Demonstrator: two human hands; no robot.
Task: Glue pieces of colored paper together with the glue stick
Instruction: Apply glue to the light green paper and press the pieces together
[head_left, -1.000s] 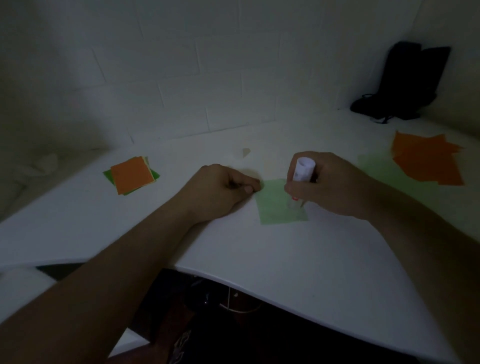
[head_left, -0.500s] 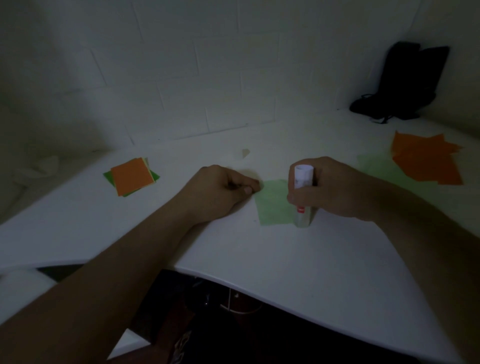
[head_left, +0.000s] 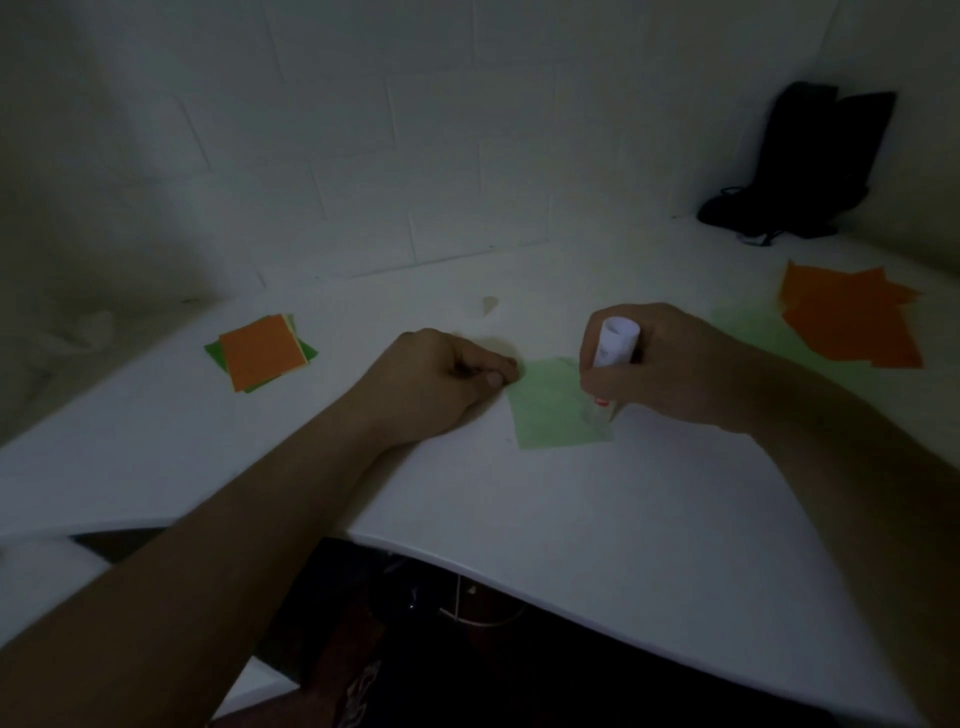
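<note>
The right hand (head_left: 670, 369) grips one glue stick (head_left: 613, 358), tip down on the single light green paper square (head_left: 550, 410); the left hand (head_left: 441, 379), fingers curled, pins its left edge. A hard stroke may wrinkle or drag the sheet. Left of it lies one mixed stack (head_left: 260, 351), right of it one orange pile (head_left: 847, 322)

Two bare hands over the white table (head_left: 597, 519): the left hand (head_left: 441, 382) and the right hand (head_left: 670, 369). One white glue stick (head_left: 613, 348). One pale green paper square (head_left: 550, 410) near centre. Two paper piles: the small orange-topped stack (head_left: 260, 351) far left, the loose orange sheets (head_left: 847, 322) far right. One black bag (head_left: 810, 166), far right corner.
</note>
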